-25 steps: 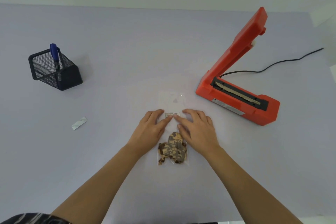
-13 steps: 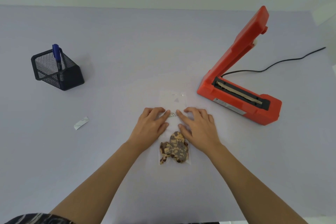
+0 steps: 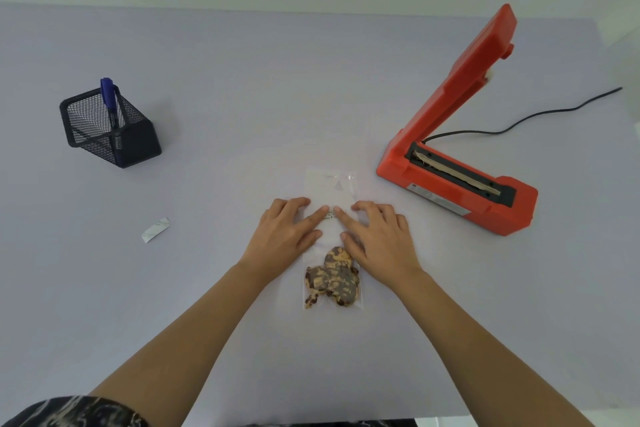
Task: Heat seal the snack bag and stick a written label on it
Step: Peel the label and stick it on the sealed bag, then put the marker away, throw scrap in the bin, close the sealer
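Note:
A clear snack bag [image 3: 331, 189] lies flat in the middle of the table, with brown-and-yellow snacks [image 3: 332, 278] at its near end. A small white label [image 3: 330, 214] sits across the bag's middle. My left hand [image 3: 284, 233] and my right hand [image 3: 375, 235] lie flat on the bag from either side. Their straight index fingertips press on the label and almost meet over it. The orange heat sealer [image 3: 453, 163] stands to the right with its arm raised.
A black mesh pen holder [image 3: 110, 128] with a blue pen [image 3: 108, 94] stands at the left. A strip of white backing paper [image 3: 155, 229] lies on the table left of my hands. The sealer's black cable [image 3: 526, 120] runs off to the right.
My fingertips have slid inward across the label and now cover more of it. The bag and the sealer have stayed in place.

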